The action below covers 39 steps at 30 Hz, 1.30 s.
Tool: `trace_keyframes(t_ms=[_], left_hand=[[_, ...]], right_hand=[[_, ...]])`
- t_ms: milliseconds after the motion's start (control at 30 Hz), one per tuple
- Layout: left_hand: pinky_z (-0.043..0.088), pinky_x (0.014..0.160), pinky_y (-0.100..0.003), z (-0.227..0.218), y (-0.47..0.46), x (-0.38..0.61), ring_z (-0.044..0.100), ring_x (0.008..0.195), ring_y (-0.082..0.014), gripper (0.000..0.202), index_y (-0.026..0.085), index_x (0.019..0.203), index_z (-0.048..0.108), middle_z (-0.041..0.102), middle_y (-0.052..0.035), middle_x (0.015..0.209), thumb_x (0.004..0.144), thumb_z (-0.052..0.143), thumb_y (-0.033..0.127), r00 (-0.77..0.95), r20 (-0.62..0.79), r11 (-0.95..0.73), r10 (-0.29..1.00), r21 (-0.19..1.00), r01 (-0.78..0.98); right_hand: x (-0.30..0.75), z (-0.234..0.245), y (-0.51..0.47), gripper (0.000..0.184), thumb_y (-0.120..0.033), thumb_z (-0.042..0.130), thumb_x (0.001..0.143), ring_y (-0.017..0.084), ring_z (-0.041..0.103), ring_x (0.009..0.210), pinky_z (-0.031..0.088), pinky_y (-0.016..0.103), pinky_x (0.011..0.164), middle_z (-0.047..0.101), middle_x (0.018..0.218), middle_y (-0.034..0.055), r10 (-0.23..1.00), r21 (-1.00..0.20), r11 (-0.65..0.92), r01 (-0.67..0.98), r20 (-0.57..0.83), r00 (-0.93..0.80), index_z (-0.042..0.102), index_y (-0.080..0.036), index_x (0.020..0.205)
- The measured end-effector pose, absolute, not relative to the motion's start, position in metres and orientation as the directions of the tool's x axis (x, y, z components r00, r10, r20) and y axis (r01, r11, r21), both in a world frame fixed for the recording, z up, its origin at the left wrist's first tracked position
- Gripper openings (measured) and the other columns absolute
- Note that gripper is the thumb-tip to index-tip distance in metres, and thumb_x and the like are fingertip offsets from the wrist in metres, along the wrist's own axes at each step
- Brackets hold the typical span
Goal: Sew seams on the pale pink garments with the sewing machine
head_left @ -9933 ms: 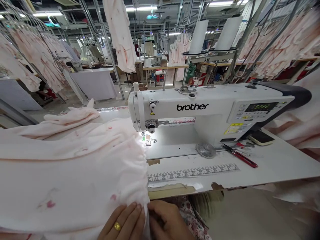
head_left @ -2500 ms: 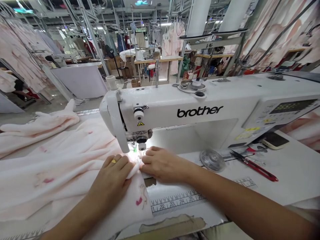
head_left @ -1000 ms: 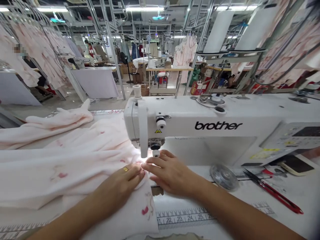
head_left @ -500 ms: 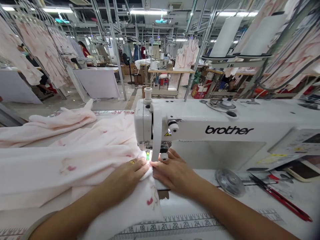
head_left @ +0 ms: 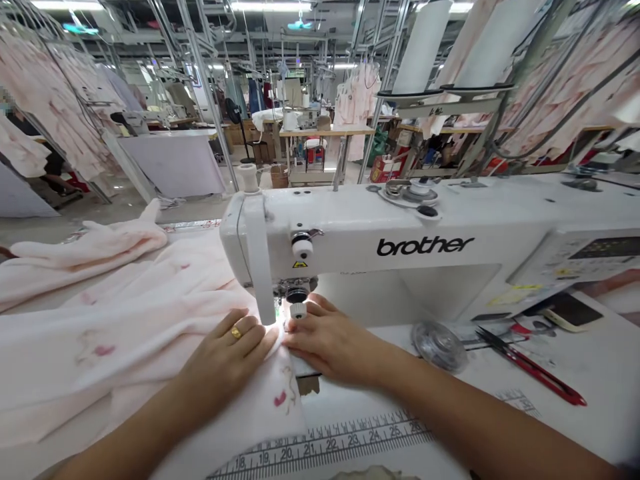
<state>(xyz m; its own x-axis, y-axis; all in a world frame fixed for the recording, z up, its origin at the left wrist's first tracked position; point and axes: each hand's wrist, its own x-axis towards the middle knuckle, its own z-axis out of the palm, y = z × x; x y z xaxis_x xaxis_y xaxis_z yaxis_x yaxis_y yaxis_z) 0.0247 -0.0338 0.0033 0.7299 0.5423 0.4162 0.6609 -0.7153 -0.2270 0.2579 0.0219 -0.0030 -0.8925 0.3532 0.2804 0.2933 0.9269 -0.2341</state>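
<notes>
Pale pink fabric (head_left: 150, 303) with small embroidered pink motifs spreads over the left side of the sewing table and runs under the head of a white sewing machine (head_left: 345, 217). My left hand (head_left: 231, 350), a gold ring on one finger, presses down on the fabric just left of the lit needle area, its fingers bent and close together. To the right, my right hand (head_left: 333, 343) has its fingers closed at the fabric's edge, beside the presser foot. The needle and the tips of the right fingers are partly hidden behind the machine head.
Red-handled thread snips (head_left: 533, 367), a clear round bobbin case-like disc (head_left: 440, 347) and a phone (head_left: 573, 311) lie on the right. A printed ruler (head_left: 330, 443) runs along the front. Thread cones (head_left: 423, 47) stand above the machine; hung garments (head_left: 55, 100) fill the back left.
The whole view has swung right, so the machine and fabric appear further left. Both hands stay at the needle area; the left knuckles look more bent and raised.
</notes>
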Motion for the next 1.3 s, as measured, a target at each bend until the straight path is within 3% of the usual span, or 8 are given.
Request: trace_keyframes(t_ms=[133, 233, 367, 600, 867, 1033, 1133, 1300], left_hand=[[0.042, 0.1, -0.044, -0.001, -0.035, 0.029, 0.059, 0.093, -0.0225, 0.031, 0.01, 0.101, 0.064, 0.067, -0.0078, 0.095, 0.091, 0.036, 0.0, 0.753, 0.389, -0.69, 0.53, -0.319, 0.65], [0.046, 0.098, -0.042, -0.005, -0.035, 0.028, 0.059, 0.102, -0.024, 0.032, 0.009, 0.109, 0.062, 0.066, -0.0107, 0.108, 0.09, 0.038, 0.0, 0.752, 0.325, -0.717, 0.573, -0.245, 0.653], [0.053, 0.089, -0.042, -0.009, -0.034, 0.026, 0.059, 0.105, -0.0272, 0.034, 0.008, 0.12, 0.057, 0.065, -0.0132, 0.108, 0.09, 0.042, 0.002, 0.726, 0.283, -0.719, 0.627, -0.149, 0.679], [0.053, 0.097, -0.044, -0.017, -0.035, 0.02, 0.059, 0.115, -0.0266, 0.032, 0.009, 0.12, 0.056, 0.064, -0.0144, 0.115, 0.093, 0.039, 0.005, 0.704, 0.273, -0.708, 0.655, -0.103, 0.699], [0.054, 0.098, -0.045, -0.019, -0.031, 0.016, 0.06, 0.119, -0.0264, 0.037, 0.01, 0.123, 0.054, 0.065, -0.0155, 0.122, 0.092, 0.036, 0.002, 0.701, 0.302, -0.703, 0.646, -0.123, 0.7], [0.052, 0.1, -0.046, -0.014, -0.022, 0.016, 0.059, 0.119, -0.0254, 0.036, 0.011, 0.118, 0.057, 0.065, -0.0143, 0.121, 0.091, 0.036, 0.001, 0.674, 0.318, -0.69, 0.666, -0.081, 0.72], [0.054, 0.097, -0.045, -0.015, -0.02, 0.015, 0.06, 0.117, -0.0241, 0.038, 0.012, 0.119, 0.058, 0.066, -0.0136, 0.12, 0.091, 0.035, 0.001, 0.656, 0.326, -0.681, 0.681, -0.049, 0.731], [0.054, 0.092, -0.041, -0.008, -0.022, 0.015, 0.062, 0.109, -0.0232, 0.037, 0.015, 0.117, 0.059, 0.067, -0.0118, 0.115, 0.088, 0.04, 0.002, 0.659, 0.267, -0.671, 0.703, -0.058, 0.739]], right_hand=[[0.259, 0.001, 0.021, 0.01, -0.018, 0.057, 0.102, 0.017, 0.049, 0.096, 0.019, 0.039, 0.113, 0.06, 0.101, 0.0006, 0.341, -0.219, 0.932, 0.289, 0.264, -0.902, 0.066, -0.019, 0.102], [0.259, 0.002, 0.021, 0.009, -0.018, 0.057, 0.101, 0.017, 0.05, 0.096, 0.019, 0.038, 0.113, 0.06, 0.1, 0.0001, 0.343, -0.208, 0.933, 0.295, 0.257, -0.904, 0.066, -0.02, 0.102], [0.259, -0.001, 0.021, 0.01, -0.018, 0.058, 0.1, 0.018, 0.051, 0.099, 0.017, 0.04, 0.115, 0.061, 0.105, 0.0012, 0.351, -0.205, 0.931, 0.301, 0.29, -0.89, 0.065, -0.019, 0.107], [0.256, -0.009, 0.02, 0.031, -0.019, 0.053, 0.103, 0.02, 0.052, 0.113, 0.017, 0.039, 0.115, 0.058, 0.128, 0.0044, 0.405, -0.301, 0.9, 0.316, 0.304, -0.862, 0.049, -0.02, 0.134], [0.25, -0.006, 0.015, 0.022, -0.022, 0.052, 0.102, 0.021, 0.051, 0.113, 0.006, 0.042, 0.118, 0.063, 0.112, 0.0021, 0.499, -0.259, 0.859, 0.442, 0.229, -0.836, 0.055, -0.021, 0.124], [0.251, -0.006, 0.015, 0.023, -0.025, 0.058, 0.098, 0.025, 0.044, 0.122, 0.012, 0.048, 0.117, 0.06, 0.121, 0.0052, 0.549, -0.241, 0.83, 0.503, 0.201, -0.811, 0.056, -0.02, 0.12], [0.257, -0.007, 0.019, 0.031, -0.025, 0.062, 0.098, 0.023, 0.046, 0.121, 0.015, 0.046, 0.117, 0.06, 0.123, 0.0055, 0.478, -0.234, 0.875, 0.423, 0.294, -0.828, 0.053, -0.019, 0.127], [0.264, -0.001, 0.02, 0.021, -0.022, 0.049, 0.105, 0.021, 0.046, 0.124, 0.03, 0.038, 0.112, 0.062, 0.122, 0.0071, 0.138, -0.143, 0.986, 0.089, 0.377, -0.916, 0.059, -0.014, 0.122]])
